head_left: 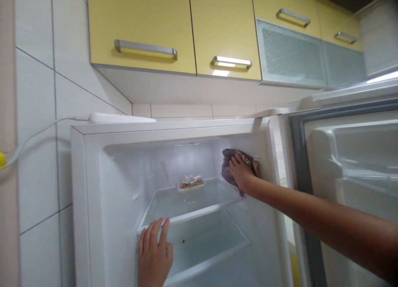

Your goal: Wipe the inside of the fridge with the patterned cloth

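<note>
My right hand holds a crumpled brown patterned cloth against the right inner wall of the fridge, above the upper shelf. Its fingers lie over the cloth, and part of the cloth hangs below the palm. At the left front edge of the upper glass shelf is my left hand, fingers stretched out, holding nothing. Whether those fingertips touch the shelf rim I cannot tell. A small white tray of food in clear wrap sits toward the back of that shelf.
The fridge door stands open on the right, with a clear door bin. A second glass shelf lies below and has a small dark speck on it. Yellow cabinets hang above. A white cable runs along the left wall.
</note>
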`<control>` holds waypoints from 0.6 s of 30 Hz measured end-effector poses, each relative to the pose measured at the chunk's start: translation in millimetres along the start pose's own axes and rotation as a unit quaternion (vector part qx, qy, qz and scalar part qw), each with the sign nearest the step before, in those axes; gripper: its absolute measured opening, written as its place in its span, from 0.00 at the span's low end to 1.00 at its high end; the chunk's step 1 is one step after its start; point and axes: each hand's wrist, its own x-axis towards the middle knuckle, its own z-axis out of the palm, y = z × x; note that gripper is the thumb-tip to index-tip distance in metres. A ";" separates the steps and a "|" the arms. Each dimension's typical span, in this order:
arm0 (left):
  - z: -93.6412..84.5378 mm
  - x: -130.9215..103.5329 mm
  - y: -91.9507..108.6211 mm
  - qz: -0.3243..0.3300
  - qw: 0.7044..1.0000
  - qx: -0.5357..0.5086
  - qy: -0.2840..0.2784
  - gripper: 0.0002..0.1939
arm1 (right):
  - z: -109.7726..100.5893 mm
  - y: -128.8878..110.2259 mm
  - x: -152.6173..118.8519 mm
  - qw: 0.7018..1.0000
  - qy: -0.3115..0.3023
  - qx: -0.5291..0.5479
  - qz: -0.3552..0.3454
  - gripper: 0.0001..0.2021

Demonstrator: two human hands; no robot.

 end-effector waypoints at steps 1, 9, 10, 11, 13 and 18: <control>-0.4 -0.1 -0.2 0.000 1.000 -0.004 -0.005 0.31 | -2.6 0.4 -10.7 1.000 -0.011 -0.008 -0.010 0.34; -3.7 0.2 -1.5 0.015 1.000 -0.005 -0.005 0.31 | 3.7 -6.8 -51.9 0.996 -0.052 -0.018 -0.069 0.50; -3.7 0.1 -1.5 0.017 1.000 -0.003 -0.004 0.31 | 7.1 -9.1 -47.0 0.996 -0.056 -0.011 -0.067 0.52; -3.7 -0.1 -1.5 0.017 1.000 -0.001 -0.003 0.31 | 10.6 -11.6 -40.2 0.997 -0.056 -0.003 -0.060 0.51; -3.3 -0.9 -1.9 0.018 1.000 0.000 -0.004 0.31 | 18.3 -17.1 -23.0 0.998 -0.043 0.013 -0.041 0.45; 1.5 -4.9 -5.4 0.021 1.000 -0.003 0.005 0.33 | 42.7 -34.4 20.5 0.999 0.000 0.035 -0.001 0.26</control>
